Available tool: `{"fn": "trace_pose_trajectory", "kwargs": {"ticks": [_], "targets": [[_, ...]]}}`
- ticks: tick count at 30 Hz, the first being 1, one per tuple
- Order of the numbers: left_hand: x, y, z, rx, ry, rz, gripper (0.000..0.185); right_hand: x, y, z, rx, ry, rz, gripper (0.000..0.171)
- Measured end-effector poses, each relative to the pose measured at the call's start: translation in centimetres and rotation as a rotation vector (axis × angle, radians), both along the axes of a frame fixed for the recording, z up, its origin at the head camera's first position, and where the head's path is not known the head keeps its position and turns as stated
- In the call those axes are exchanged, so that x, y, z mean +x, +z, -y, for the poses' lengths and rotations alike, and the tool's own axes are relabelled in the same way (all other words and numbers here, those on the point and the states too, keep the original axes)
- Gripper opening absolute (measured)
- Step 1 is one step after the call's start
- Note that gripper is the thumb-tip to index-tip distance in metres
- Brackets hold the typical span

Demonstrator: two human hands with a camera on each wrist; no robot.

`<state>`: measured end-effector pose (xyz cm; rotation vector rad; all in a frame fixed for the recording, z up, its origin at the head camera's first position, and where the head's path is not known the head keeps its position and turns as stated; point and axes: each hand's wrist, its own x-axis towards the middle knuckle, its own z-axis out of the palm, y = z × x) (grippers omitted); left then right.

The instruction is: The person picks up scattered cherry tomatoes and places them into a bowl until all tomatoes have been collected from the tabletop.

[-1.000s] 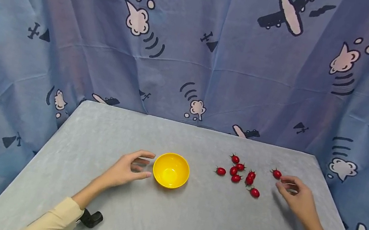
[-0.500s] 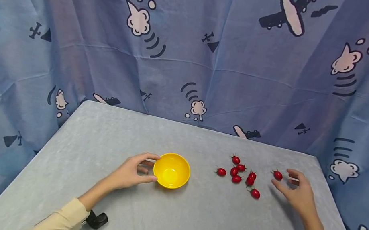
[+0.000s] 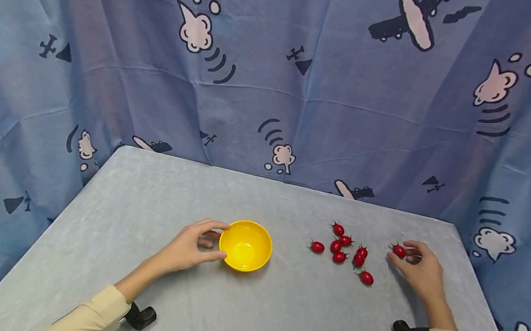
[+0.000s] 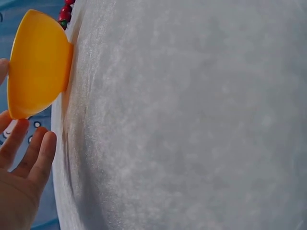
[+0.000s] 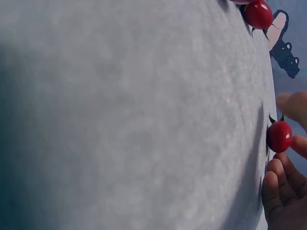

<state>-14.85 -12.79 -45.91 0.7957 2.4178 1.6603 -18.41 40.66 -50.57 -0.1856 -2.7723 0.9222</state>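
Note:
A yellow bowl (image 3: 245,246) stands on the grey-covered table, left of the tomatoes. My left hand (image 3: 190,245) holds its left side, thumb at the near rim and forefinger at the far rim. In the left wrist view the bowl (image 4: 39,64) lies between thumb and fingertips, with the other fingers spread below. My right hand (image 3: 423,269) reaches around a lone cherry tomato (image 3: 398,250), thumb and fingers parted. The right wrist view shows this tomato (image 5: 279,136) resting on the table, fingertips close beside it and the thumb apart from it.
Several cherry tomatoes (image 3: 339,257) with green stems lie loosely grouped between the bowl and my right hand. The table (image 3: 240,313) ends at the back against a blue curtain (image 3: 260,71) printed with planes and clouds.
My left hand has moved right and come onto the bowl's rim. The right hand has shifted left and forward, its fingers now around the lone tomato. Bowl and tomatoes stay put.

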Motion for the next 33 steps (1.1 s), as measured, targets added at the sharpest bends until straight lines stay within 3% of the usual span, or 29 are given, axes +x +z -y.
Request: {"fn": "trace_pose_trajectory", "kwargs": {"ticks": [7, 17, 24, 28, 33], "targets": [[0.0, 0.0, -0.1, 0.002, 0.009, 0.007, 0.054, -0.2, -0.1, -0.2, 0.049, -0.019, -0.033, 0.034], [-0.3, -0.2, -0.2, -0.008, 0.003, 0.013, 0.053, 0.7, 0.6, -0.4, -0.05, -0.023, -0.072, 0.035], [-1.7, -3.3, 0.5, -0.027, 0.012, 0.01, 0.058, 1.9, 1.5, 0.4, -0.193, 0.039, -0.096, 0.038], [-2.1, -3.8, 0.8, -0.039, 0.013, -0.012, 0.057, 2.0, 2.1, 1.7, -0.269, 0.064, -0.125, 0.039], [-2.1, -4.0, 1.0, -0.047, 0.006, -0.031, 0.058, 2.0, 3.0, 3.7, -0.284, 0.097, -0.121, 0.04]]}}
